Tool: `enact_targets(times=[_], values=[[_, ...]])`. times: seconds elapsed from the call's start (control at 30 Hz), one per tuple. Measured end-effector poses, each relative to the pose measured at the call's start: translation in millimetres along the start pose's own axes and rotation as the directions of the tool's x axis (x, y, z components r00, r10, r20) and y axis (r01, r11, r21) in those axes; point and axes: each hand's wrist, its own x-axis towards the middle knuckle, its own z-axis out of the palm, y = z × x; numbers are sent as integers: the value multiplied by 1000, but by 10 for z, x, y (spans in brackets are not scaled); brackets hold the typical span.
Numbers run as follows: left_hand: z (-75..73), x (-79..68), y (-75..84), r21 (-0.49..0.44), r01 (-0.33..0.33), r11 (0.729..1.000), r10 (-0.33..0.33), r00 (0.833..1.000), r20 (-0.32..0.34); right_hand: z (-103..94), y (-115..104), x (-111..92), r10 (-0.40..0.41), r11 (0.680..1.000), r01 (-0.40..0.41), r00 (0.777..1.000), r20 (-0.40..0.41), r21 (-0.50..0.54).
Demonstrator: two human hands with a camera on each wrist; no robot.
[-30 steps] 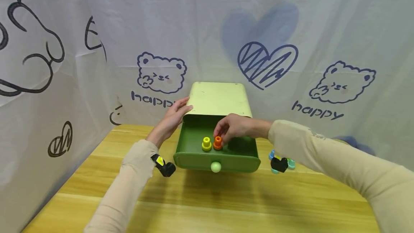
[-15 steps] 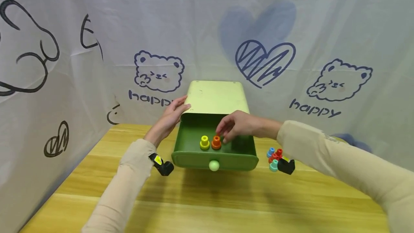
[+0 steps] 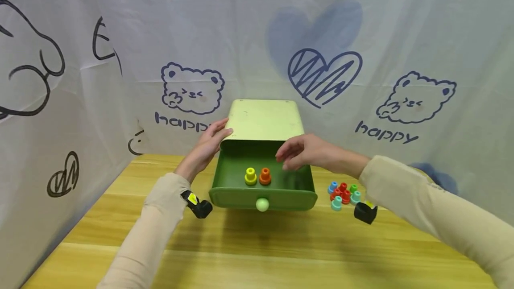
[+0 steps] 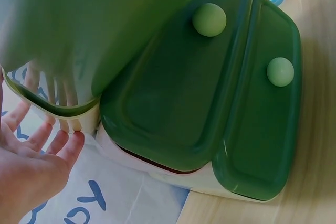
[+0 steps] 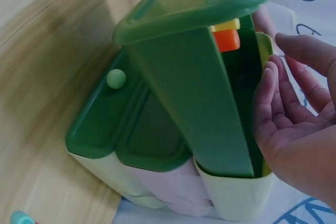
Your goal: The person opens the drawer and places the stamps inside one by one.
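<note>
A drawer cabinet (image 3: pixel 265 117) with a pale yellow-green top stands in front of me, its green top drawer (image 3: pixel 234 198) pulled out. Inside the drawer, a yellow stepped plastic peg (image 3: pixel 250 177) and an orange one (image 3: pixel 265 177) stand upright side by side. My left hand (image 3: pixel 205 146) rests against the cabinet's left side, thumb near the top front corner; in the left wrist view its fingertips touch the pale shell. Over the drawer's right rear part hovers my right hand (image 3: pixel 311 151), fingers loosely bent, holding nothing and apart from the pegs.
Several similar pegs in red, blue, green and teal lie grouped on the wooden table (image 3: pixel 281 253) right of the cabinet, among them a teal peg (image 3: pixel 336 203). Two lower drawers are pushed in, including the middle drawer (image 4: pixel 168 87). A printed cloth (image 3: pixel 249 35) hangs behind.
My right hand has let go of the orange peg and moved up and right, away from it. The loose pegs on the table have come into fuller view. My left hand stays at the cabinet.
</note>
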Motion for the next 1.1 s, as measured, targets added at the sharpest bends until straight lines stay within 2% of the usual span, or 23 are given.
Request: enact_targets(times=[0.2, 0.4, 0.6, 0.8, 1.1], values=[[11, -15, 22, -18, 8, 1000, -8, 1000, -2, -89, -66, -82, -25, 999, 25, 999, -34, 22], [9, -14, 19, -19, 9, 1000, -9, 1000, -6, -266, -36, -185, -62, 998, 63, 991, -118, 7], [5, 13, 5, -15, 6, 1000, -6, 1000, -6, -459, 81, -319, -23, 1000, 22, 975, -220, -7], [-18, 2, 25, -19, 4, 1000, -4, 1000, -15, -521, 360, -325, 28, 1000, -30, 966, -258, -3], [16, 1, 36, -35, 12, 999, -12, 1000, 0, -364, 883, -302, 71, 996, -53, 965, -252, 77]])
